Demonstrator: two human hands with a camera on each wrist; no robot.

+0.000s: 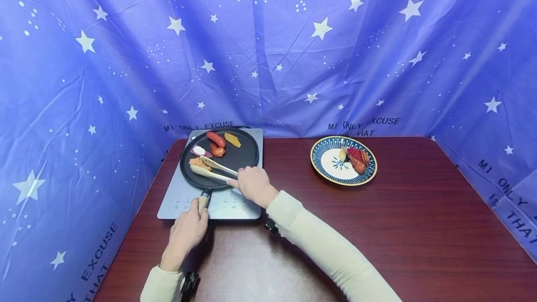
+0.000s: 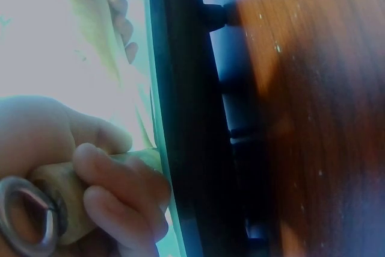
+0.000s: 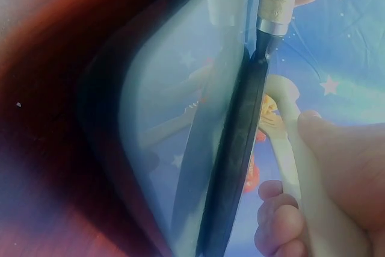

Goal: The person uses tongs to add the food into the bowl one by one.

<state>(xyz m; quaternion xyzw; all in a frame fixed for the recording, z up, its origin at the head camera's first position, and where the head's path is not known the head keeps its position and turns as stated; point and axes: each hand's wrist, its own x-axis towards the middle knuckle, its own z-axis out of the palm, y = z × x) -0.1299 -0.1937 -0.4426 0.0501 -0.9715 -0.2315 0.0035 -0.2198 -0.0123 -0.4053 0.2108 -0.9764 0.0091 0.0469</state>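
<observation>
My left hand (image 1: 189, 228) grips the wooden handle (image 2: 69, 200) of a black flat pan (image 1: 239, 164); a metal ring hangs at the handle's end in the left wrist view. In my right hand (image 1: 254, 184) are pale food tongs (image 3: 295, 148), one arm slotted like a fork. Their tips are around a golden-brown fried piece of food (image 1: 197, 163) at the pan's near left. Also in the pan lie a red sausage (image 1: 216, 139), a reddish-brown glazed piece (image 1: 217, 150), a yellow flat slice (image 1: 232, 140) and a purple-and-white piece (image 1: 199, 151).
Beneath the pan is a silver induction cooker (image 1: 172, 203) with touch controls along its front. A blue-patterned plate (image 1: 329, 162) to the right carries several food pieces (image 1: 357, 160). Both stand on a dark red wooden table (image 1: 419, 213). Blue starry curtains (image 1: 277, 50) surround the back and sides.
</observation>
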